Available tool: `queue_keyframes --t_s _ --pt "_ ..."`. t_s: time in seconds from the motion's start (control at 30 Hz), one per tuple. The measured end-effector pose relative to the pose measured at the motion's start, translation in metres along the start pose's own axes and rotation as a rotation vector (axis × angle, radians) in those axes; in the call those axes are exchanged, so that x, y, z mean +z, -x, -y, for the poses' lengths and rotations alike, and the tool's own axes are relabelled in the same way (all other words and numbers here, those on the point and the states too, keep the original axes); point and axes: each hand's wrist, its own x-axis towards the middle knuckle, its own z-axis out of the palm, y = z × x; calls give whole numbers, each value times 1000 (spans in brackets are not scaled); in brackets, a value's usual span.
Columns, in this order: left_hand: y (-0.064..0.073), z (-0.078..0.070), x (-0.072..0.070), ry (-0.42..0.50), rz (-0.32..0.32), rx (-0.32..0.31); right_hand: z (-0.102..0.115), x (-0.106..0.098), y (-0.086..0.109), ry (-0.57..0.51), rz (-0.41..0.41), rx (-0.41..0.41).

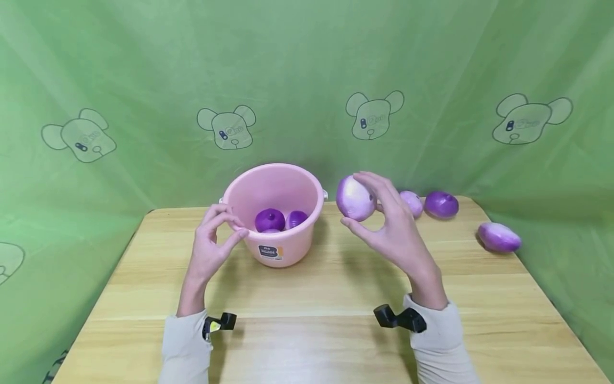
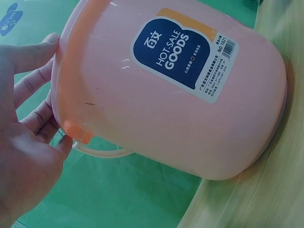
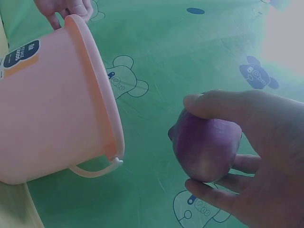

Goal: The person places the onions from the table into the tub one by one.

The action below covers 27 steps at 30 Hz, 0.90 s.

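My left hand (image 1: 211, 242) grips the near left rim of a pink plastic bucket (image 1: 298, 246), thumb on the outer side. The bucket stands upright on the table, and purple onions (image 1: 270, 219) lie in the bottom of it. In the left wrist view the bucket's dark blue label (image 2: 166, 57) faces the camera. To the right of the bucket and above the table, my right hand (image 1: 398, 234) holds a purple-and-white onion (image 1: 355, 198) between thumb and fingers. The right wrist view shows this onion (image 3: 204, 145) apart from the bucket's rim (image 3: 107, 102).
Behind my right hand lie a pale purple onion (image 1: 411, 204) and a dark purple onion (image 1: 442, 205). A longer purple-and-white onion (image 1: 499, 237) sits near the right edge of the wooden table (image 1: 297, 341). A green curtain (image 1: 307, 64) with mouse-head prints hangs close behind the table.
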Motion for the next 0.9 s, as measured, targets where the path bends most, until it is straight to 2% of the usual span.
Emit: queue_keyframes --t_s 0.4,0.63,0.8,0.9 --pt "3 -2 -6 -11 -6 -8 5 18 -2 -49 31 -24" --pt "0 3 -1 -2 8 7 1 23 -2 -47 39 -48" --pt "-1 -1 1 -13 2 8 2 27 -2 -62 56 -50" --pt "-1 -9 3 -19 -1 5 4 28 -2 -60 61 -37"
